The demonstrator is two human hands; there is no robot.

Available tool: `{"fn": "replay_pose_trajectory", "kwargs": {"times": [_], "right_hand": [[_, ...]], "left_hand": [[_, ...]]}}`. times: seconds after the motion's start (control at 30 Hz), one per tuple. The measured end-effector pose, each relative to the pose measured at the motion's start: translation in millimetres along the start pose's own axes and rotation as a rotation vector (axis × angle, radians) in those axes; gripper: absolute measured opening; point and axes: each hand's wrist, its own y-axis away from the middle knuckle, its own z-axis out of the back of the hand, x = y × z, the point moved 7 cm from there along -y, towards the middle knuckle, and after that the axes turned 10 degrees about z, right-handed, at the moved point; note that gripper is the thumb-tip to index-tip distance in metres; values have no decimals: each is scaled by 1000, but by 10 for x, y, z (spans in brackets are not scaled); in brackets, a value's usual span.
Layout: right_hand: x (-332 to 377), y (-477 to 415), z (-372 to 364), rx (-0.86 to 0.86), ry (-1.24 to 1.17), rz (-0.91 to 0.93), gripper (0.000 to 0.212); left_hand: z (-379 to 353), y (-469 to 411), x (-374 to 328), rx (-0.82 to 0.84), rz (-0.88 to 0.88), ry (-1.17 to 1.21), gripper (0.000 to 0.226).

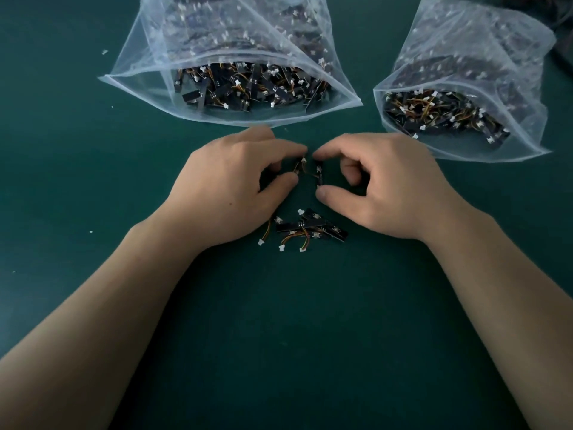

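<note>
The left grip (235,184) pinches a white-tipped wire (299,166); the right grip (384,184) pinches one flat black strip (319,175). Two clear crinkled bags (145,57) (527,88) of such strips lie on the green surface (62,156).

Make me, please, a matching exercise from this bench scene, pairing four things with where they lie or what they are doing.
Things:
1 left hand
2 right hand
3 wide bag
4 loose pile

States:
A lies on the green mat, nearer the camera than both hands
B pinches the black strip
C open-mouthed, beyond the left hand
D pinches the connector end

Pairs: 1-D, 2-B, 3-C, 4-A
</note>
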Motion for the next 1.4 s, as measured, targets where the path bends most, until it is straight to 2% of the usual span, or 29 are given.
{"fn": "replay_pose_trajectory", "kwargs": {"times": [0.27,0.33,0.47,0.6,0.83,1.03,1.13,1.27,1.4], "right_hand": [[13,-4,4,-38,29,26,42],[12,-9,3,-40,23,37,42],[5,-11,1,-36,8,35,41],[12,-23,-16,-18,-13,50,37],[-16,-15,-31,-38,-16,38,38],[-47,-6,-31,-52,-33,20,35],[-51,-11,-37,-57,-36,10,35],[-61,-12,-25,-54,-60,10,34],[-59,-12,-24,-42,-112,12,34]], "left_hand": [[19,52,-18,-69,45,-53,31],[28,52,-1,-87,68,-60,34],[28,62,-29,-60,52,-83,56],[22,60,-74,-43,24,-99,45],[35,55,-52,-44,64,-63,42],[60,43,2,-17,48,129,56],[87,29,58,-125,62,103,61],[165,35,169,-297,141,71,36],[179,40,162,-315,173,154,19]]}}
